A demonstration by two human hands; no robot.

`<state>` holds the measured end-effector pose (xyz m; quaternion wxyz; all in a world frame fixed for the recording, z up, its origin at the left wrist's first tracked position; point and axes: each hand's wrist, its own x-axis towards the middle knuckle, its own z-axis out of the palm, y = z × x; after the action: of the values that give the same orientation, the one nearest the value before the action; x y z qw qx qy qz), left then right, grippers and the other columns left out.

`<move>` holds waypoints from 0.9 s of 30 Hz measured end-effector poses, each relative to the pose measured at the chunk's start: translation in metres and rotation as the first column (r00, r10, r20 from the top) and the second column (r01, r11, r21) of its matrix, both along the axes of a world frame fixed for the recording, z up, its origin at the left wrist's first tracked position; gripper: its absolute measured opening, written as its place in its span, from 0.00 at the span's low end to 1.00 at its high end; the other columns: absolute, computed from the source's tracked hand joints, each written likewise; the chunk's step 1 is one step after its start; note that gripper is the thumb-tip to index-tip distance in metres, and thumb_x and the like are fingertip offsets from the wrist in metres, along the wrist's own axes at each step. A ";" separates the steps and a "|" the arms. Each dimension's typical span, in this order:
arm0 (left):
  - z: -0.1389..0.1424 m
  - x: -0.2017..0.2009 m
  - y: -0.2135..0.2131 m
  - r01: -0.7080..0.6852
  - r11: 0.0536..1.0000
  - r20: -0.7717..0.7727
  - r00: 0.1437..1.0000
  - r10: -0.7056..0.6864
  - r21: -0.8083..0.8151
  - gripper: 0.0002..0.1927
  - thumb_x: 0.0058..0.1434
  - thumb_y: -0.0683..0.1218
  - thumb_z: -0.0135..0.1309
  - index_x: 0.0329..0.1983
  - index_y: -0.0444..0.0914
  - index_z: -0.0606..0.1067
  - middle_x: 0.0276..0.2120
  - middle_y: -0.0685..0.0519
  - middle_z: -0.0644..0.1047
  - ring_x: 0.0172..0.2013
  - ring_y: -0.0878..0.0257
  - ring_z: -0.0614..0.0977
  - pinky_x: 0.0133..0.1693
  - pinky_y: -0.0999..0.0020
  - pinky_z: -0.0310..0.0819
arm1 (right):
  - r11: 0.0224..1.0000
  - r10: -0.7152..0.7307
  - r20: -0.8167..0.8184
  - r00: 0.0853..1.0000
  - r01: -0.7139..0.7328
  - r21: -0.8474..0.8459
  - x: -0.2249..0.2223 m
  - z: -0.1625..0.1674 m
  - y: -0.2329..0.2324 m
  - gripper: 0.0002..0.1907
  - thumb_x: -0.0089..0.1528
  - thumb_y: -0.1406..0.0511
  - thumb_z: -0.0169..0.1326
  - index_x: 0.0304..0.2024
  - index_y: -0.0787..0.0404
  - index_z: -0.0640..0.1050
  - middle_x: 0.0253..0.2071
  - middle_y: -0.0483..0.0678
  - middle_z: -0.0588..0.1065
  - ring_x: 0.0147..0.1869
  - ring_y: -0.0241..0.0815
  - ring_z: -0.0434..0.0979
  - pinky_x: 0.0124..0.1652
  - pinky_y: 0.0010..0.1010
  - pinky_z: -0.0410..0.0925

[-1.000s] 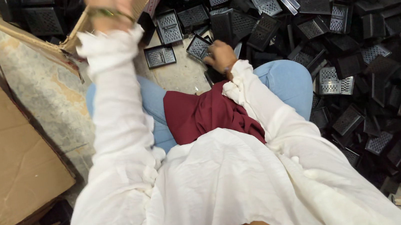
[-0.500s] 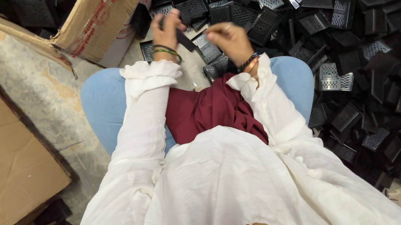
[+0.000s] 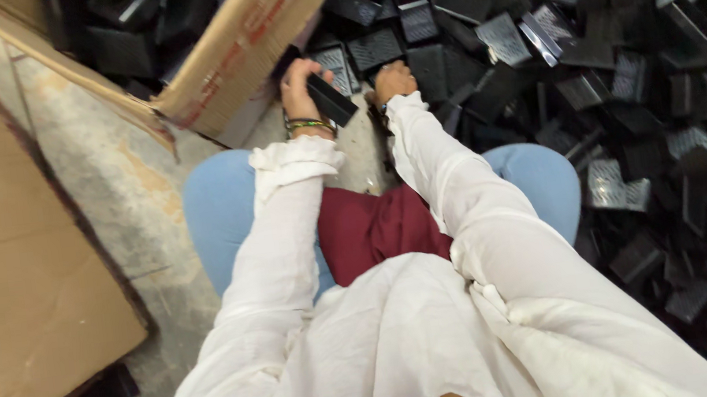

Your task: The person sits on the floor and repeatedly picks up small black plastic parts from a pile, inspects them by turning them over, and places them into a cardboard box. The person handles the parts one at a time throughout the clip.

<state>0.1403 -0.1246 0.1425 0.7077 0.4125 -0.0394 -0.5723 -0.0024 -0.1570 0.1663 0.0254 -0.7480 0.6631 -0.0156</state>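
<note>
Gripping a flat black rectangular piece point(image 3: 332, 99), our left hand point(image 3: 301, 85) has its fingers curled around one end, so the piece juts out to the right, tilted, just beside the lower edge of the cardboard box flap point(image 3: 251, 37). Beaded bracelets point(image 3: 310, 125) ring that wrist. Near the flap, to its right, our right hand point(image 3: 394, 81) reaches down among the loose pieces on the floor; we cannot tell whether its fingers have closed on anything, since they are hidden against the dark parts. The held piece looks matte black, slim and box-like, with plain faces. Right of the flap spreads a heap of black pieces point(image 3: 627, 105), many showing a perforated silver-grey mesh face, lying at all angles and crowding the space around our right hand. Behind the flap, the cardboard box holds more of the same black pieces point(image 3: 130, 29). Left of the flap lies a large flat cardboard sheet point(image 3: 15, 264) on the concrete floor point(image 3: 101, 165).
</note>
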 end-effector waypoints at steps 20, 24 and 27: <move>0.022 -0.040 0.019 0.735 0.666 -0.109 0.678 -0.727 0.129 0.43 0.51 0.79 0.47 0.37 0.35 0.79 0.24 0.48 0.79 0.24 0.57 0.81 0.27 0.66 0.79 | 0.913 0.377 0.728 0.573 -0.097 -0.396 -0.095 0.044 0.086 0.12 0.65 0.71 0.56 0.51 0.66 0.82 0.46 0.59 0.82 0.50 0.51 0.86 0.49 0.36 0.76; 0.026 -0.031 0.035 0.548 0.836 -0.045 0.835 -0.548 -0.016 0.27 0.60 0.65 0.60 0.44 0.37 0.80 0.36 0.53 0.82 0.35 0.61 0.83 0.41 0.67 0.80 | 0.873 0.487 0.744 0.457 -0.278 -0.401 -0.084 0.062 0.115 0.19 0.58 0.70 0.61 0.51 0.70 0.78 0.56 0.64 0.78 0.57 0.56 0.82 0.53 0.37 0.74; 0.009 -0.032 0.038 0.546 0.838 0.176 0.825 -0.537 -0.004 0.27 0.62 0.64 0.58 0.47 0.36 0.80 0.37 0.54 0.81 0.37 0.63 0.82 0.42 0.69 0.77 | 0.859 0.508 0.703 0.498 -0.356 -0.369 -0.075 0.067 0.114 0.26 0.54 0.67 0.70 0.52 0.71 0.76 0.54 0.65 0.76 0.57 0.58 0.79 0.54 0.39 0.71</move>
<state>0.1081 -0.0869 0.1513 0.5213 0.4116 -0.2299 -0.7113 -0.0769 -0.0432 0.2337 0.2475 -0.8058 0.3709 -0.3897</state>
